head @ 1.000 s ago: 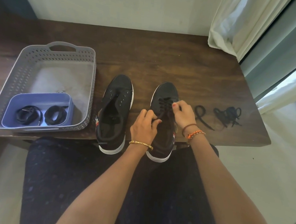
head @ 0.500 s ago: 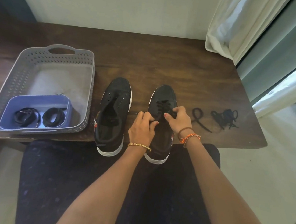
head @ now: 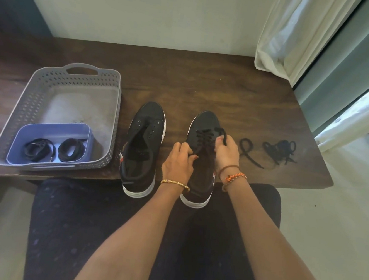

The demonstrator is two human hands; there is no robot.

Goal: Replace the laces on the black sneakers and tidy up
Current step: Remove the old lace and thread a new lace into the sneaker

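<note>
While my left hand (head: 177, 162) pinches the laced black canvas sneaker's (head: 201, 157) flap, my right hand (head: 227, 152) grips its black lace (head: 221, 133) at one o'clock.

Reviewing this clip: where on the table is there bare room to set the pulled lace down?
Bare wood runs along the far side of the table, behind both sneakers, and fills the strip between them. Right of the laced sneaker loose laces crowd the surface; the grey basket takes the left.
</note>
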